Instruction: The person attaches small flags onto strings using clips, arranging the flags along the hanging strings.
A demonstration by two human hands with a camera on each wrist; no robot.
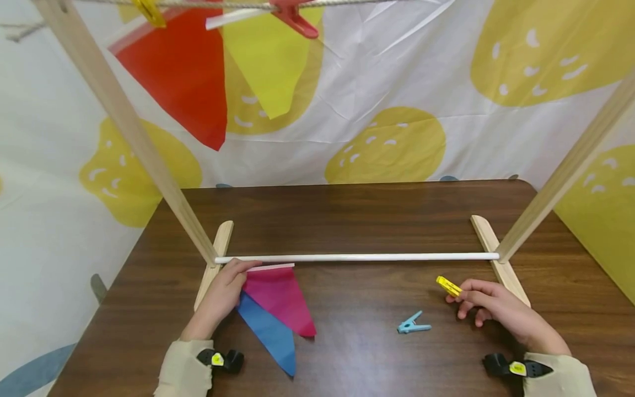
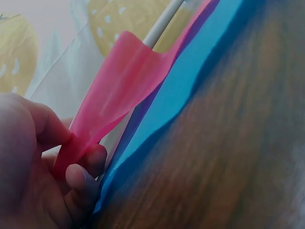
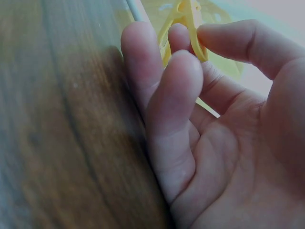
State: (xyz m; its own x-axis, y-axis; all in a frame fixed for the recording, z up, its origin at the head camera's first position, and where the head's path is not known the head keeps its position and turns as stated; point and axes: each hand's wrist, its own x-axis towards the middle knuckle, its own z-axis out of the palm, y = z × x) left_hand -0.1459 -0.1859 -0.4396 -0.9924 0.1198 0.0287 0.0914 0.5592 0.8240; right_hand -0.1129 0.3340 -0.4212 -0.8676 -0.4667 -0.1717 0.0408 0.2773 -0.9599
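My left hand (image 1: 229, 290) pinches the corner of a pink pennant (image 1: 279, 295) between thumb and fingers; the left wrist view shows its cloth bowing up from the grip. Partly under it lies a blue pennant (image 1: 272, 331), its point toward me. On the right, my right hand (image 1: 501, 309) holds a yellow clothespin (image 1: 448, 286) by thumb and fingertips, above the table. A light blue clothespin (image 1: 414, 323) lies on the table between the hands. Overhead, a red pennant (image 1: 183, 77) and a yellow pennant (image 1: 270, 60) hang from a rope (image 1: 223, 5).
A wooden frame stands on the brown table (image 1: 347, 220), with a left post (image 1: 126, 132), a right post (image 1: 565, 176) and a white rod (image 1: 357, 257) low between them. A red clothespin (image 1: 295, 19) and another yellow clothespin (image 1: 150, 12) sit on the rope. Patterned cloth (image 1: 387, 71) hangs behind.
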